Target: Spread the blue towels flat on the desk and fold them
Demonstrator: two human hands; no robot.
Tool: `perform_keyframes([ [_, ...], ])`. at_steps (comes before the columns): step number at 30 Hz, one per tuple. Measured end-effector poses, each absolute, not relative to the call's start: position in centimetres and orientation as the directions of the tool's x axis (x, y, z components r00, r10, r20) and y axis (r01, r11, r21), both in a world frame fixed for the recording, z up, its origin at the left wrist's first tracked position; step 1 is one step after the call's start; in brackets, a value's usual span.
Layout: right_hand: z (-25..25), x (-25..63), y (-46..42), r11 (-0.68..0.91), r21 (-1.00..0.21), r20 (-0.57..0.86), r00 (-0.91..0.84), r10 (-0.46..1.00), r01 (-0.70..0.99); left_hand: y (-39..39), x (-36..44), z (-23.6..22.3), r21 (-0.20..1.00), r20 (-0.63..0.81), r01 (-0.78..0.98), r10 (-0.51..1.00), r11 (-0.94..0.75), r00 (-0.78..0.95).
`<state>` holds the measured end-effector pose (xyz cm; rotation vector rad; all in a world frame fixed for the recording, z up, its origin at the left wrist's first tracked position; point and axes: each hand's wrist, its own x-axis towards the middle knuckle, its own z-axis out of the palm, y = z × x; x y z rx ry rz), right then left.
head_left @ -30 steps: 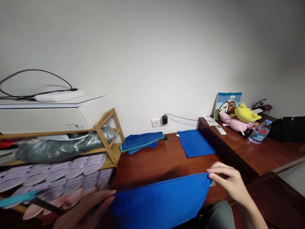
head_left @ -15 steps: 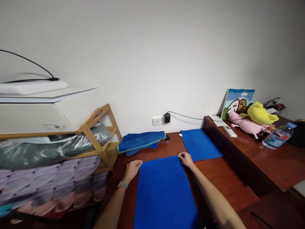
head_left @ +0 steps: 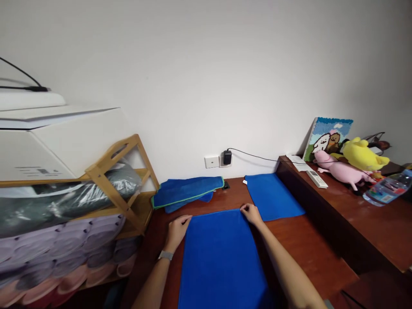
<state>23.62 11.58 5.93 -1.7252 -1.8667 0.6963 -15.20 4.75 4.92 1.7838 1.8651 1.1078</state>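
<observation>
A blue towel [head_left: 220, 257] lies spread over the reddish-brown tabletop [head_left: 302, 249], its near end running out of view. My left hand [head_left: 177, 231] pinches its far left corner between thumb and fingers. At the far right corner, my right hand [head_left: 252, 213] closes on the fabric in the same way. Behind the right hand lies another blue towel [head_left: 273, 196], flat, with a small white tag at its corner. Near the wall, beyond my left hand, rests a folded blue towel with green edging [head_left: 188, 191], on top of more blue cloth.
Left stands a wooden rack [head_left: 128, 206] with slippers [head_left: 71, 240], a plastic-wrapped bundle and a white box [head_left: 64, 146]. A raised ledge [head_left: 354, 214] at right carries a remote [head_left: 317, 179], plush toys [head_left: 341, 168], a picture and a bottle [head_left: 388, 189]. A black plug [head_left: 227, 157] sits in the wall socket.
The view has shifted slightly, spreading the rack and ledge outward. Both hands keep their hold on the towel corners, and the towel looks almost unchanged.
</observation>
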Motion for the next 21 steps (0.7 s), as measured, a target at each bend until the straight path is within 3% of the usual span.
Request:
perform_keyframes([
  [3,7.2,23.3,11.1,0.046,-0.621,0.02,-0.043,0.999,0.782,4.4,-15.0,5.0,0.672,0.315,0.732,0.938,-0.112,-0.145],
  [5,8.0,21.5,10.2,0.098,-0.553,0.11,-0.044,0.993,0.827,4.2,-13.7,5.3,0.629,0.359,0.763,0.926,-0.151,-0.113],
  [8,8.3,16.7,7.9,0.341,-0.433,0.262,-0.245,0.933,0.834,3.8,-9.8,5.3,0.553,0.408,0.795,0.913,-0.247,0.0],
  [11,7.2,12.0,5.8,0.493,-0.415,0.229,-0.437,0.87,0.765,3.4,-6.3,4.5,0.38,0.41,0.873,0.902,-0.307,0.139],
  [14,6.0,11.0,5.2,0.47,-0.417,0.151,-0.45,0.88,0.778,3.0,-5.6,3.2,0.237,0.342,0.94,0.926,-0.246,0.156],
  [21,5.6,19.1,6.9,0.262,-0.363,0.019,-0.275,0.961,0.894,2.8,-8.8,2.0,0.191,0.237,0.979,0.971,-0.071,0.024],
])
